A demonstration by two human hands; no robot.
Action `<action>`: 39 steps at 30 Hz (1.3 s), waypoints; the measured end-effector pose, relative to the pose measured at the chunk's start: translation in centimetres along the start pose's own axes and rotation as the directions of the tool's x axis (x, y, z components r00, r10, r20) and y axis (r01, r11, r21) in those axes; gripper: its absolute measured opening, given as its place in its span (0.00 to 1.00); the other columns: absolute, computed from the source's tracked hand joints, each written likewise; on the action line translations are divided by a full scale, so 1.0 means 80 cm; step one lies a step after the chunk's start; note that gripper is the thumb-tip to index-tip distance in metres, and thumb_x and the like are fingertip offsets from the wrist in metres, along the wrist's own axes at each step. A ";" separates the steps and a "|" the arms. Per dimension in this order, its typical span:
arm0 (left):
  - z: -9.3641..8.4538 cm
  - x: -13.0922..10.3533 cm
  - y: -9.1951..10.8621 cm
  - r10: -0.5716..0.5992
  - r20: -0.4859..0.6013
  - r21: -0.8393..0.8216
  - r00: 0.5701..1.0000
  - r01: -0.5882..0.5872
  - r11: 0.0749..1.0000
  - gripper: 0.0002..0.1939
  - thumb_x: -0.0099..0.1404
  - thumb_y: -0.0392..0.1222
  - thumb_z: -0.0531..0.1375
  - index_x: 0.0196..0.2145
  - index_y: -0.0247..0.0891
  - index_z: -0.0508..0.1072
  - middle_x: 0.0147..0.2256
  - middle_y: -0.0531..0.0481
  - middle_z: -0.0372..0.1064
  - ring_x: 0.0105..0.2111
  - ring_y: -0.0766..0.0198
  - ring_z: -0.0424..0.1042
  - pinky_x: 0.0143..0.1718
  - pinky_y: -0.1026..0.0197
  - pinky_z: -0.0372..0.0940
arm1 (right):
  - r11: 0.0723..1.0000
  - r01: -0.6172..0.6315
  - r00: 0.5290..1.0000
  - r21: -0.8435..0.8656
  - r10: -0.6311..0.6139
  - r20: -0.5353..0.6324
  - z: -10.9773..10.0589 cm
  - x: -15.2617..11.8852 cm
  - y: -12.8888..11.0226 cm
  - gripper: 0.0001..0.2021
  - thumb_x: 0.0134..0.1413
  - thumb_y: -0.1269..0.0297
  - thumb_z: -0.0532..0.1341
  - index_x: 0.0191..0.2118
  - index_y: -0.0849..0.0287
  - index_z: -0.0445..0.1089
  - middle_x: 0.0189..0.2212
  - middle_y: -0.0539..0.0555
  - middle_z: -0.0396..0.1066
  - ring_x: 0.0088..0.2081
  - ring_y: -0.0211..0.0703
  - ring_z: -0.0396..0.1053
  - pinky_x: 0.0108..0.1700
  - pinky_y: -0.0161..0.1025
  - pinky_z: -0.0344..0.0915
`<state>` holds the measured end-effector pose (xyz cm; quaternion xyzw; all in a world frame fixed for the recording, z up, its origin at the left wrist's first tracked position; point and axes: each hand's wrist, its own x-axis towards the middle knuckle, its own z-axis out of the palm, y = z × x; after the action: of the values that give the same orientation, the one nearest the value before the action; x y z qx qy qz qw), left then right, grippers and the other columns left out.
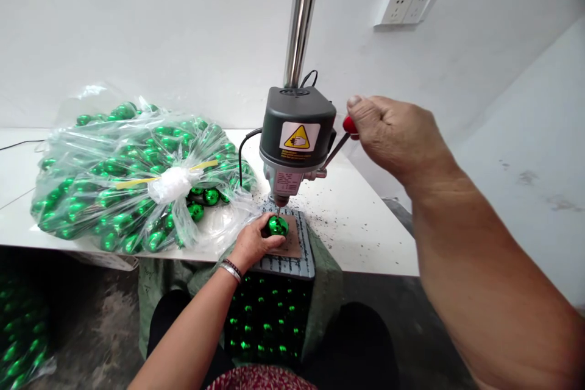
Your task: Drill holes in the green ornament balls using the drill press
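My left hand is closed around a shiny green ball, thumb on the near side, on a brown board laid on the drill press base. Right above the ball is the thin bit under the chuck of the dark grey drill press; whether its tip touches the ball I cannot tell. My right hand is wrapped round the red knob at the end of the feed lever, to the right of the drill head.
A clear plastic bag full of green balls lies on the white table at left. Dark shavings are scattered right of the base. Below the front edge sits a green sack holding more balls. The steel column rises behind the drill.
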<state>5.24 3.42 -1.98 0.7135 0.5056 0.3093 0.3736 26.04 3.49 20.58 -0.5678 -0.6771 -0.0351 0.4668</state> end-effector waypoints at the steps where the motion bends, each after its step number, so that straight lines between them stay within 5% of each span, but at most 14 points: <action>1: 0.000 0.000 0.000 -0.002 0.000 0.003 1.000 0.002 1.000 0.26 0.55 0.46 0.64 0.53 0.42 0.72 0.42 0.52 0.76 0.42 0.60 0.72 0.49 0.59 0.66 | 0.996 -0.055 0.998 -0.064 0.056 0.011 0.002 0.001 -0.006 0.19 0.62 0.56 0.52 0.23 0.59 0.65 0.21 0.50 0.64 0.25 0.32 0.55 0.34 0.37 0.53; 4: -0.002 0.000 0.001 -0.005 0.002 0.015 1.000 0.004 1.000 0.27 0.55 0.46 0.65 0.53 0.42 0.72 0.42 0.52 0.76 0.42 0.59 0.73 0.49 0.59 0.66 | 0.974 -0.162 0.983 -0.159 0.173 0.057 0.008 0.005 -0.016 0.14 0.60 0.63 0.52 0.25 0.59 0.66 0.25 0.50 0.65 0.27 0.33 0.55 0.34 0.35 0.51; 10: -0.003 0.000 0.003 -0.017 -0.004 0.042 1.000 0.017 0.999 0.28 0.55 0.46 0.65 0.54 0.43 0.72 0.41 0.52 0.76 0.44 0.57 0.73 0.52 0.57 0.65 | 0.975 -0.181 0.983 -0.131 0.183 0.001 0.016 -0.002 -0.016 0.14 0.60 0.58 0.50 0.26 0.58 0.63 0.24 0.50 0.62 0.26 0.33 0.52 0.31 0.34 0.48; 23: -0.007 0.007 -0.005 -0.013 0.036 0.060 0.999 0.011 0.998 0.29 0.55 0.47 0.65 0.55 0.44 0.72 0.42 0.53 0.77 0.44 0.57 0.74 0.53 0.56 0.64 | 0.989 -0.028 0.992 -0.146 0.010 -0.124 0.011 -0.069 -0.023 0.16 0.59 0.52 0.50 0.26 0.57 0.58 0.17 0.48 0.54 0.21 0.31 0.48 0.27 0.35 0.46; 39: -0.004 0.005 -0.007 0.008 0.028 0.028 1.000 -0.009 1.000 0.28 0.55 0.47 0.65 0.54 0.44 0.72 0.41 0.54 0.76 0.44 0.57 0.74 0.50 0.58 0.66 | 0.972 0.036 0.981 -0.234 -0.079 -0.175 0.028 -0.114 -0.011 0.13 0.61 0.54 0.49 0.31 0.56 0.62 0.22 0.51 0.63 0.24 0.34 0.56 0.30 0.38 0.52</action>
<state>4.81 3.99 -2.25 0.7252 0.5016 0.2935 0.3693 23.27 -2.21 13.60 -0.5922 -0.6390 -0.1787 0.4571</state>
